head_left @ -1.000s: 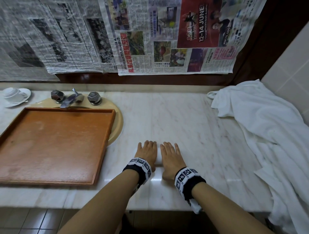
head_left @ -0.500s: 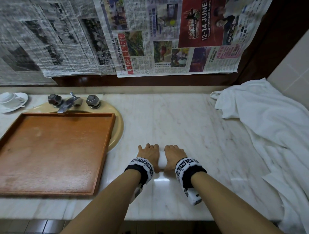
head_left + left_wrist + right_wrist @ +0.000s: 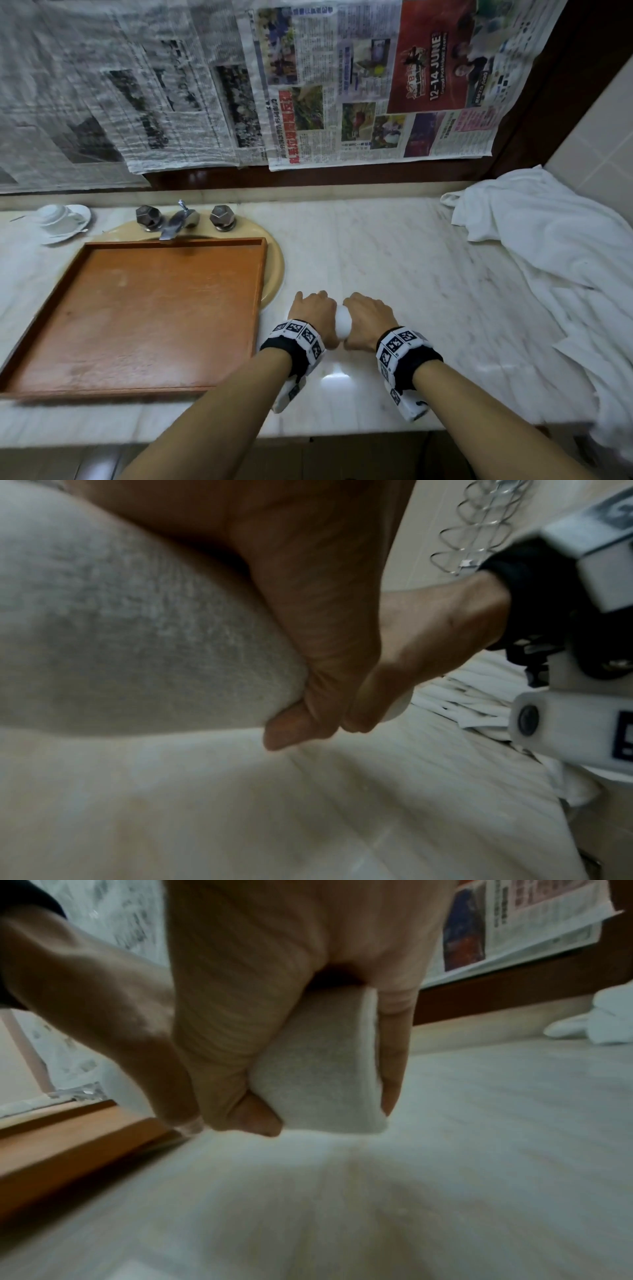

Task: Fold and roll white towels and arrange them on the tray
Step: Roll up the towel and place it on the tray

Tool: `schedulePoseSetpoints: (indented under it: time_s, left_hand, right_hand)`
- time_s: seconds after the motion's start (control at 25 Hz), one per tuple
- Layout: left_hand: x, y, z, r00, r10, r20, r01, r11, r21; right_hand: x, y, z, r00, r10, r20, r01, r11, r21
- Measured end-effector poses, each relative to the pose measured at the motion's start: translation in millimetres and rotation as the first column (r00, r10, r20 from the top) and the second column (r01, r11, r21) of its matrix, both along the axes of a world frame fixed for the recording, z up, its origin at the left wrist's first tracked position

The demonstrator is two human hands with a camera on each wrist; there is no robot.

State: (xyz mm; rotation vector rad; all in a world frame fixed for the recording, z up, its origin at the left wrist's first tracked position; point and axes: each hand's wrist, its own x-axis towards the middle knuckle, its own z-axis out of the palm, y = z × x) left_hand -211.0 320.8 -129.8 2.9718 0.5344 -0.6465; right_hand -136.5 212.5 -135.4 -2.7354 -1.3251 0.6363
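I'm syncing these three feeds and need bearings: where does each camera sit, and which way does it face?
Head: worn on the head, looking forward and down at the counter, tray and loose towels; both forearms, left hand and right hand show.
Left wrist: under the left wrist, facing right along the counter; shows its palm, thumb and the right wrist.
Right wrist: under the right wrist, facing the back wall; shows its fingers and the left forearm.
Shared: all three see the rolled towel that both hands grip.
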Motion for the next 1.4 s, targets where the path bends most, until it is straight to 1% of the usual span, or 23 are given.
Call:
schedulePoseSetpoints:
  time_s: [0.12, 0.24, 0.32, 0.36, 0.4, 0.44, 0.48, 0.52, 0.56, 0.64, 0.76, 0.92, 1.0, 1.08, 1.24, 1.32, 1.4]
  left_hand:
    - [-36, 30, 29, 1.000, 0.014, 0.023, -0.014, 1.000, 0.009]
    - [-71, 63, 44, 0.995, 0.050, 0.089, -0.049, 0.999, -0.007]
    - [-93, 82, 43, 0.983, 0.128, 0.131, -0.119, 0.990, -0.072]
    - [-105, 92, 38, 0.966, 0.202, 0.158, -0.182, 0.974, -0.132]
    - [-115, 99, 33, 0.935, 0.301, 0.187, -0.261, 0.941, -0.213]
    - [-126, 107, 24, 0.886, 0.412, 0.214, -0.338, 0.889, -0.309]
    - [-135, 112, 17, 0.824, 0.518, 0.230, -0.405, 0.822, -0.400]
    - [-143, 116, 10, 0.759, 0.613, 0.221, -0.469, 0.749, -0.467]
    - [-146, 117, 5, 0.703, 0.680, 0.206, -0.520, 0.690, -0.504]
    - [-152, 115, -4, 0.630, 0.761, 0.155, -0.587, 0.598, -0.546]
    - [-151, 113, -20, 0.559, 0.824, 0.097, -0.626, 0.496, -0.602]
    - [-144, 113, -32, 0.490, 0.869, 0.072, -0.633, 0.412, -0.655]
    - [-141, 109, -35, 0.486, 0.872, 0.054, -0.647, 0.400, -0.650]
    - [-140, 104, -34, 0.485, 0.873, 0.049, -0.655, 0.400, -0.641]
    - [-137, 102, -35, 0.512, 0.858, 0.031, -0.648, 0.409, -0.642]
    - [-136, 101, -32, 0.514, 0.857, 0.038, -0.664, 0.425, -0.614]
    - [-137, 101, -28, 0.527, 0.848, 0.052, -0.687, 0.461, -0.562]
  right_hand:
    - [-32, 29, 22, 0.998, 0.056, 0.029, -0.057, 0.998, 0.031]
    - [-57, 61, 35, 0.986, 0.115, 0.121, -0.131, 0.982, 0.137]
    - [-73, 75, 29, 0.978, 0.108, 0.178, -0.149, 0.959, 0.242]
    - [-81, 78, 21, 0.984, 0.061, 0.167, -0.112, 0.943, 0.313]
    - [-88, 77, 11, 0.993, -0.016, 0.115, -0.028, 0.928, 0.372]
    - [-96, 75, -1, 0.994, -0.092, 0.051, 0.066, 0.921, 0.383]
    - [-103, 71, -15, 0.989, -0.150, 0.005, 0.140, 0.932, 0.336]
    - [-113, 66, -30, 0.983, -0.182, -0.027, 0.183, 0.951, 0.249]
    - [-119, 60, -45, 0.981, -0.188, -0.042, 0.193, 0.965, 0.177]
    - [-133, 49, -70, 0.984, -0.165, -0.065, 0.170, 0.982, 0.085]
    - [-149, 39, -98, 0.990, -0.140, -0.025, 0.141, 0.990, 0.019]
    - [-147, 35, -108, 0.992, -0.114, 0.060, 0.112, 0.993, 0.038]
    - [-147, 35, -108, 0.991, -0.116, 0.064, 0.113, 0.993, 0.046]
    - [-148, 36, -109, 0.991, -0.116, 0.063, 0.115, 0.993, 0.017]
    - [-147, 37, -106, 0.992, -0.110, 0.057, 0.111, 0.994, -0.018]
    - [-146, 37, -105, 0.994, -0.107, 0.039, 0.108, 0.994, -0.028]
    - [-145, 38, -104, 0.994, -0.104, 0.023, 0.105, 0.994, -0.033]
